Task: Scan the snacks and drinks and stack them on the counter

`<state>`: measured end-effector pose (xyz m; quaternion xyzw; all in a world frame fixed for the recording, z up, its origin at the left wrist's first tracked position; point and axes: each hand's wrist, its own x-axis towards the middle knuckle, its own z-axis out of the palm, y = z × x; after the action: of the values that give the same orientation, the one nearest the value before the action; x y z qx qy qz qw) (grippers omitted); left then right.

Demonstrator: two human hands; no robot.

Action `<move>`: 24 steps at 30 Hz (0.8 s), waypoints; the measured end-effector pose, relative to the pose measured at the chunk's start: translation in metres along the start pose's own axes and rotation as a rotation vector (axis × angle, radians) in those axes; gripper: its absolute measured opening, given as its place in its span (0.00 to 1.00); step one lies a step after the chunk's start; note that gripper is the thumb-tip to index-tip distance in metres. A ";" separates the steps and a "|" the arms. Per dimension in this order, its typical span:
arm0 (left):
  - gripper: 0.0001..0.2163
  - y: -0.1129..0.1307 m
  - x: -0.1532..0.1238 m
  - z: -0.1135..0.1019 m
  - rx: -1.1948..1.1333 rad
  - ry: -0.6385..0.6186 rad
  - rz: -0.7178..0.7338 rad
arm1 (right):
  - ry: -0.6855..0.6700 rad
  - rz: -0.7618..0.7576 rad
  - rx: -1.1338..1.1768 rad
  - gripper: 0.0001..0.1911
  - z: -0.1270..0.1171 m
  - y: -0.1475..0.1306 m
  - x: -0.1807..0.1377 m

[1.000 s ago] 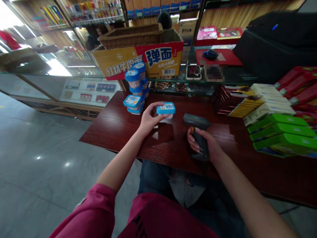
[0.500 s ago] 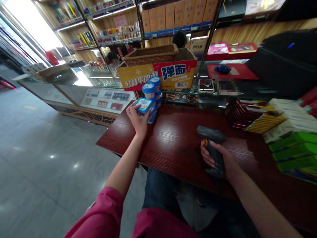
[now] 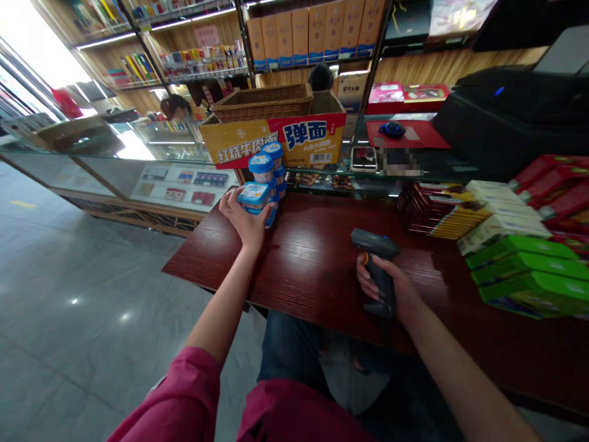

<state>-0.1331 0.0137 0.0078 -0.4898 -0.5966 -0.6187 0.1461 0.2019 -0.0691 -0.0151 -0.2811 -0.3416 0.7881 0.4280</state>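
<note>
At the far left part of the dark wooden table point(image 3: 304, 258), my left hand point(image 3: 246, 222) has its thumb and fingers around a squarish blue-lidded tub point(image 3: 254, 193). Another blue tub shows just beneath it. Touching or close behind are round blue-lidded tubs point(image 3: 261, 166) in stacks. Over the table's near middle, my right hand point(image 3: 391, 285) is wrapped round the handle of a black barcode scanner point(image 3: 375, 243). The scanner's head points left, toward the tubs.
A yellow and red carton point(image 3: 317, 141) with a wicker basket point(image 3: 264, 103) stands behind the tubs. Green packs point(image 3: 529, 270), white boxes point(image 3: 501, 209) and brown-yellow packs point(image 3: 442, 212) line the right. A phone point(image 3: 364, 159) lies on the glass counter. People are behind it.
The view has swung slightly right, so the scene sits farther left. My left hand stays at the squarish tub, its fingers slightly shifted. My right hand still grips the scanner.
</note>
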 end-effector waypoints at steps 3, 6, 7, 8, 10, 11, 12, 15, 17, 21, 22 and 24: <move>0.38 0.020 -0.020 -0.007 0.039 0.009 0.084 | 0.002 -0.031 0.011 0.13 -0.001 -0.001 -0.005; 0.30 0.051 -0.059 -0.007 -0.001 -0.152 0.232 | 0.023 -0.085 0.024 0.14 -0.004 -0.003 -0.019; 0.26 0.062 -0.075 -0.004 -0.036 -0.231 0.308 | 0.027 -0.100 0.032 0.15 -0.005 -0.004 -0.025; 0.23 0.074 -0.092 0.000 -0.079 -0.309 0.393 | 0.031 -0.113 0.042 0.15 -0.008 -0.004 -0.033; 0.20 0.101 -0.123 0.012 -0.175 -0.439 0.545 | 0.049 -0.163 0.063 0.17 -0.014 -0.005 -0.051; 0.19 0.116 -0.138 0.019 -0.221 -0.486 0.595 | 0.068 -0.193 0.073 0.17 -0.019 -0.005 -0.062; 0.18 0.132 -0.151 0.026 -0.265 -0.523 0.624 | 0.085 -0.221 0.078 0.18 -0.024 -0.005 -0.075; 0.18 0.186 -0.181 0.048 -0.389 -0.623 0.663 | 0.159 -0.333 0.100 0.18 -0.042 -0.005 -0.119; 0.19 0.227 -0.195 0.061 -0.486 -0.705 0.705 | 0.250 -0.428 0.119 0.18 -0.056 -0.008 -0.151; 0.22 0.313 -0.212 0.089 -0.653 -0.913 0.713 | 0.500 -0.590 0.118 0.17 -0.083 -0.022 -0.206; 0.23 0.333 -0.215 0.098 -0.691 -0.975 0.693 | 0.558 -0.613 0.116 0.16 -0.090 -0.027 -0.216; 0.25 0.370 -0.222 0.120 -0.791 -1.082 0.615 | 0.641 -0.642 0.124 0.14 -0.104 -0.033 -0.231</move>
<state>0.3077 -0.0607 0.0312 -0.8878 -0.1529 -0.3906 -0.1893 0.4042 -0.2252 -0.0181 -0.3647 -0.2138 0.5077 0.7507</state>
